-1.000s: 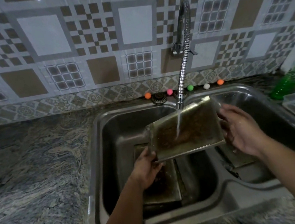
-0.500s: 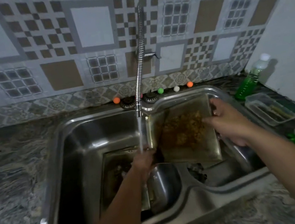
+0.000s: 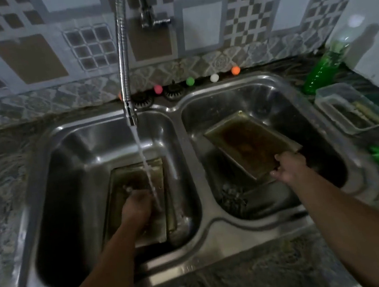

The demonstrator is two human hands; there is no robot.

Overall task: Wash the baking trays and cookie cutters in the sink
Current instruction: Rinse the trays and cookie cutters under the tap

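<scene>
Steel sink (image 3: 208, 227): we set stained tray (image 3: 250, 143) down flat.
Right hand (image 3: 288, 167): grip pinches tray's near edge.
Left hand (image 3: 137, 209): grip unclear, on second tray (image 3: 137, 173).

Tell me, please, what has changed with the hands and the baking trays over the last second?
The dirty tray went from under the faucet stream, held by both hands, into the right basin, held by the right hand alone. The left hand let go and dropped onto the tray in the left basin. Water keeps running.

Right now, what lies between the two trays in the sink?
In the head view, only the sink's steel divider separates the left tray from the right tray.
</scene>
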